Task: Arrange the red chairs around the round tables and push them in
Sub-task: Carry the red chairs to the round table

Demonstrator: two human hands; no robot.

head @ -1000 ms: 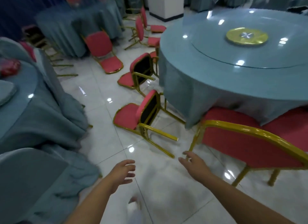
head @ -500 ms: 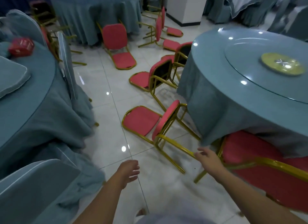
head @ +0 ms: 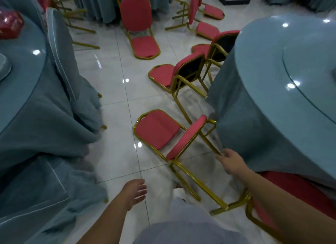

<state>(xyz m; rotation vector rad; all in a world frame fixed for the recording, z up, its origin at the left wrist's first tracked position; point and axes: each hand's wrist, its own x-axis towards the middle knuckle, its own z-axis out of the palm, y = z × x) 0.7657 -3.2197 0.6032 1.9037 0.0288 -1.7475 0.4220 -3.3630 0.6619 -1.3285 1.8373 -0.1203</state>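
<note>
Glossy tiled floor (head: pixel 116 102) is crossed; the nearest red chair (head: pixel 158 129) is left tipped on its back just beside the round worktop (head: pixel 272 71). Right hand (head: pixel 231 162) is now brought to its leg (head: pixel 209 143), unclenched, nothing gripped; left hand (head: pixel 135 191) is held released, empty. Lifting is expected next

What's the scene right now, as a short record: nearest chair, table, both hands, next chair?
nearest chair: tipped over, beside the round table
round table: blue cloth, on the right
left hand: open, holds nothing
right hand: fingertips at a gold leg of the nearest chair; grip unclear
next chair: also tipped, further along the table's edge
</note>
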